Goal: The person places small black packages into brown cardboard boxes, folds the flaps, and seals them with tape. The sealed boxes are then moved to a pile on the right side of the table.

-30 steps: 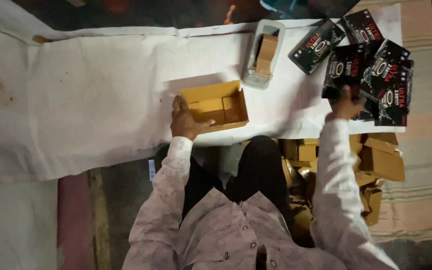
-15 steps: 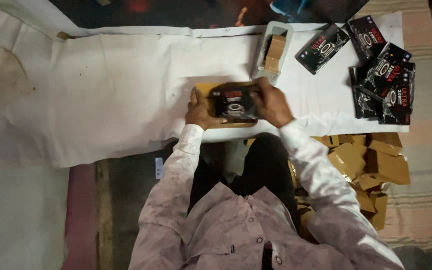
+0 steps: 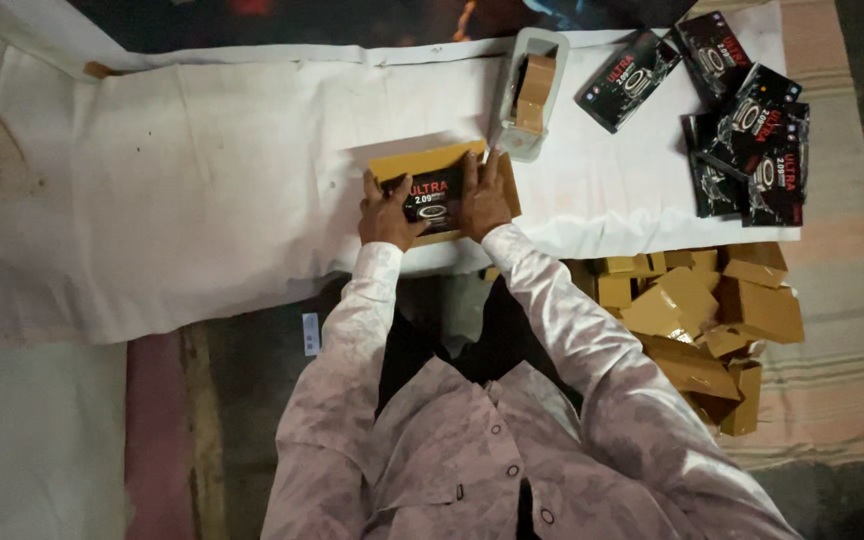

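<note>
Black packet [image 3: 432,198] now sunk in brown box [image 3: 442,160] (flaps up) | left hand [image 3: 385,212], right hand [image 3: 482,198]: fingers flat, pressing packet

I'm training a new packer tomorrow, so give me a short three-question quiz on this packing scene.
1. True or false: both hands press the black packet into the open brown carton.
2. What stands just beyond the right hand? A) a tape dispenser B) a pair of scissors C) a bottle
3. Where do the finished brown cartons lie: on the white sheet, or on the floor to the person's right?

Key
1. True; the left hand is on it too.
2. A, the tape dispenser.
3. On the floor to the right, in a pile of cartons, below the loose black packets.
</note>
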